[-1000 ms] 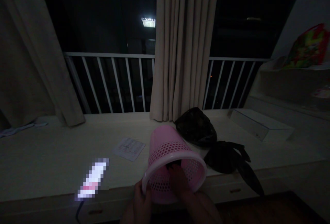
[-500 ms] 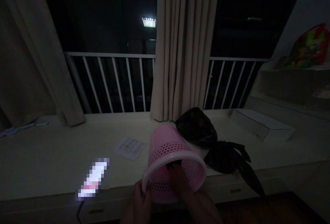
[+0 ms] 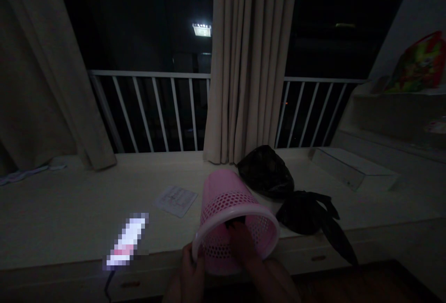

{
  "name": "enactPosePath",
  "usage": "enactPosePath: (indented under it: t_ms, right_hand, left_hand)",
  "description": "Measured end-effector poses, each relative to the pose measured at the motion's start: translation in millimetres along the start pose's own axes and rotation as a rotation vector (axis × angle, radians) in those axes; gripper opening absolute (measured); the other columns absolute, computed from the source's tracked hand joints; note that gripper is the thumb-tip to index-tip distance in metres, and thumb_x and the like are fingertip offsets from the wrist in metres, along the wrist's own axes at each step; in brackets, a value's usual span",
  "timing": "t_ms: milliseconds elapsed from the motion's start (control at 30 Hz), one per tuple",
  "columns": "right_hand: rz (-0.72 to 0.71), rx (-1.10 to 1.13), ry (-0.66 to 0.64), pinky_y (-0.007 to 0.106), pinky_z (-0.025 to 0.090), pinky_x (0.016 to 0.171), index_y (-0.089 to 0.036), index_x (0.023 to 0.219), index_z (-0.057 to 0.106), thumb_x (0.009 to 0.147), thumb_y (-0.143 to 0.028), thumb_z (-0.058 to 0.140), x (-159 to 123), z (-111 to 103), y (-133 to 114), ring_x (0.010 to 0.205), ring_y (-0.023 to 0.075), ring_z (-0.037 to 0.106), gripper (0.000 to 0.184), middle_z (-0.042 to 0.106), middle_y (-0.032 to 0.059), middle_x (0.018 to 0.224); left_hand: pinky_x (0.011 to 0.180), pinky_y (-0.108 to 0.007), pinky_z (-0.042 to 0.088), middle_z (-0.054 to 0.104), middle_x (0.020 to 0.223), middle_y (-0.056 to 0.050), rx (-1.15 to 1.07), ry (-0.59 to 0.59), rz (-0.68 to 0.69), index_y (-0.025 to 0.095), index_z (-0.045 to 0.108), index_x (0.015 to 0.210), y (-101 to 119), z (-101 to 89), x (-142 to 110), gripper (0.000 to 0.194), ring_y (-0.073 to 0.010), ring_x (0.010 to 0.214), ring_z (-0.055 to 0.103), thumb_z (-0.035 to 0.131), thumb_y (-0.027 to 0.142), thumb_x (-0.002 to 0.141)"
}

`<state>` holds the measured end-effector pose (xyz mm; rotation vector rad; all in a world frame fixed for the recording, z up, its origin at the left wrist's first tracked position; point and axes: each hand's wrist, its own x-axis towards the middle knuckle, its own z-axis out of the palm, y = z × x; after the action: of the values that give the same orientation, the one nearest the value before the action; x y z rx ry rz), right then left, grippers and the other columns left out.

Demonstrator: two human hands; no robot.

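A pink perforated waste basket (image 3: pixel 226 191) lies tilted on the pale window ledge (image 3: pixel 69 210), its mouth turned toward me. My left hand (image 3: pixel 191 266) grips the basket's rim at the lower left. My right hand (image 3: pixel 240 242) reaches inside the basket, fingers curled near something dark at the back; what it touches is too dim to make out. Two black plastic bags lie just right of the basket, one (image 3: pixel 266 170) behind and one (image 3: pixel 306 212) nearer the ledge's front edge.
A sheet of paper (image 3: pixel 176 199) lies left of the basket, and a lit phone screen (image 3: pixel 126 241) glows near the front edge. A flat white box (image 3: pixel 351 173) sits at the right. Beige curtains (image 3: pixel 247 61) and a white railing (image 3: pixel 156 108) stand behind. Drawers run under the ledge.
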<state>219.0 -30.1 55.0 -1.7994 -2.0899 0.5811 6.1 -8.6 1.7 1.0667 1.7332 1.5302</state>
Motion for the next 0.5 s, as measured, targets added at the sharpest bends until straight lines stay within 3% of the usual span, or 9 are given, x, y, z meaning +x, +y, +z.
enactPosePath:
  t_ms: [100, 300, 433, 500]
  right_hand:
    - [0.030, 0.070, -0.021, 0.020, 0.050, 0.071, -0.036, 0.148, 0.021, 0.097, -0.030, 0.008, -18.5, -5.3, 3.8, 0.099, 0.0149, 0.063, 0.052, 0.054, 0.0024, 0.130]
    - [0.026, 0.113, -0.044, 0.019, 0.049, 0.076, -0.034, 0.149, 0.020, 0.099, -0.036, 0.012, -10.2, 2.5, 6.6, 0.099, 0.0101, 0.062, 0.050, 0.054, 0.0048, 0.130]
    - [-0.002, 0.045, -0.020, 0.037, 0.045, 0.095, -0.025, 0.146, 0.030, 0.095, -0.048, 0.034, -11.1, 6.8, 8.8, 0.109, 0.0177, 0.056, 0.055, 0.049, 0.0121, 0.133]
    - [-0.027, 0.014, 0.002, 0.040, 0.042, 0.099, -0.024, 0.146, 0.030, 0.095, -0.049, 0.037, -12.7, 5.7, 6.2, 0.113, 0.0194, 0.053, 0.057, 0.046, 0.0130, 0.135]
  left_hand:
    - [0.064, -0.033, 0.047, 0.065, 0.077, -0.005, -0.003, 0.004, 0.012, 0.017, 0.058, 0.092, 0.6, -0.6, 0.4, 0.055, -0.0229, 0.071, 0.060, 0.054, 0.067, 0.068]
    - [0.063, -0.032, 0.047, 0.065, 0.073, -0.004, -0.012, -0.030, -0.011, 0.019, 0.057, 0.089, 3.0, -1.9, 0.7, 0.048, -0.0227, 0.069, 0.060, 0.056, 0.062, 0.068]
    - [0.063, -0.032, 0.048, 0.065, 0.074, -0.004, -0.042, -0.011, 0.015, 0.019, 0.058, 0.089, 0.1, 0.3, 1.6, 0.046, -0.0228, 0.070, 0.060, 0.058, 0.059, 0.068]
    - [0.061, -0.031, 0.047, 0.064, 0.072, -0.003, -0.040, 0.003, 0.023, 0.018, 0.058, 0.088, -1.3, 1.3, 2.3, 0.047, -0.0222, 0.068, 0.059, 0.058, 0.060, 0.067]
